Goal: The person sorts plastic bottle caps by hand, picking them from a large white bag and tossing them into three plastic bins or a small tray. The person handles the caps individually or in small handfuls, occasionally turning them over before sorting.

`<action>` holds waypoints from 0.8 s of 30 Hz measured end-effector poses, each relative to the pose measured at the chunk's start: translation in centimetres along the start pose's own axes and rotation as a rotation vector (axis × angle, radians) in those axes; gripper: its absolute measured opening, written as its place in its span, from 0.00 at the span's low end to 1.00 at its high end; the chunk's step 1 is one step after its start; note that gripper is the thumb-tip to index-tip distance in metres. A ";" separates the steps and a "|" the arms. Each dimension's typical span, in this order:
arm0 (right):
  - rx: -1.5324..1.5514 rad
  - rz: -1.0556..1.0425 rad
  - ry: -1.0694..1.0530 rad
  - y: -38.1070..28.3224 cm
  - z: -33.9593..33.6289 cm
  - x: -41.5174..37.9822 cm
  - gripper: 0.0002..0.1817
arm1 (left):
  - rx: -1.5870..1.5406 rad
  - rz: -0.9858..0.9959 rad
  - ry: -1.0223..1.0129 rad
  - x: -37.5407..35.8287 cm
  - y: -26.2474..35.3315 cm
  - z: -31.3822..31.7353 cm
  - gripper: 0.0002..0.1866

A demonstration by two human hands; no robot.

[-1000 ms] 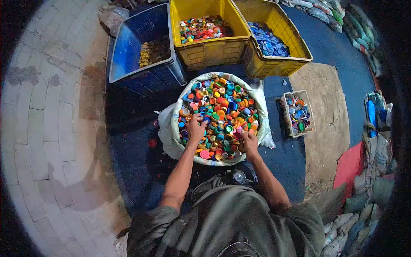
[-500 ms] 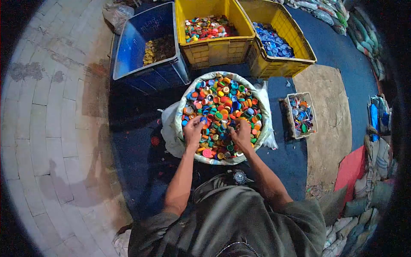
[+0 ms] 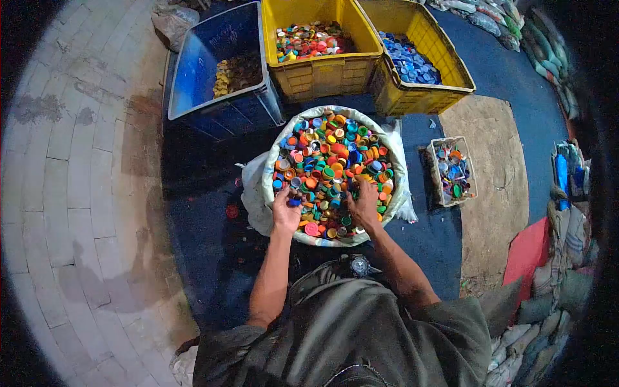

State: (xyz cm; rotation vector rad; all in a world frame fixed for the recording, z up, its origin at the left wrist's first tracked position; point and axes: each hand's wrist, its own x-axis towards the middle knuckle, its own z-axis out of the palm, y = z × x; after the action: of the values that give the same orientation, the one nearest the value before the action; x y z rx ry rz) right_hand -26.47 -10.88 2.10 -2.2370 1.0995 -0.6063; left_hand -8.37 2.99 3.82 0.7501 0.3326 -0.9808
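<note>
A round white sack (image 3: 269,169) full of mixed coloured bottle caps (image 3: 335,151) stands open in front of me. At its lower left, my left hand (image 3: 287,209) is turned palm up, with its fingers curled round a dark blue cap (image 3: 294,202). My right hand (image 3: 363,203) reaches into the caps at the lower right, fingers bent down among them. Whatever its fingertips may hold is too small to make out.
Beyond the sack are a blue bin (image 3: 225,106) with yellow and brown caps, a yellow bin (image 3: 325,68) with red and white caps, and another yellow bin (image 3: 419,100) with blue caps. A small white crate (image 3: 441,187) stands right. Filled bags (image 3: 548,55) line the far right.
My left hand has moved slightly down and left and turned palm up, with the dark blue cap now showing in it. My right hand has barely moved.
</note>
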 end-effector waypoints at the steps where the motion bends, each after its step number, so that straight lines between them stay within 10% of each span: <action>1: -0.029 -0.011 -0.001 0.0 0.0 0.0 0.29 | 0.018 -0.005 0.009 0.0 -0.1 -0.1 0.08; 13: 0.366 0.180 0.137 0.8 -0.4 0.4 0.26 | 0.722 0.205 0.097 4.2 -0.5 1.0 0.09; 19: 1.323 0.669 0.065 0.9 -2.4 0.1 0.19 | 1.518 0.789 -0.105 9.2 0.3 2.5 0.17; 24: 1.570 0.747 0.006 2.1 -2.7 -1.2 0.17 | 1.861 0.701 -0.164 10.3 0.7 5.0 0.20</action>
State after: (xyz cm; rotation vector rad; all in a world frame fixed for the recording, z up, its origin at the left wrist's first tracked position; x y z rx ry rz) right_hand -29.95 -11.70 2.51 -0.4405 0.8140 -0.7176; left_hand -2.61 -6.73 1.74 2.2037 -1.1461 -0.4152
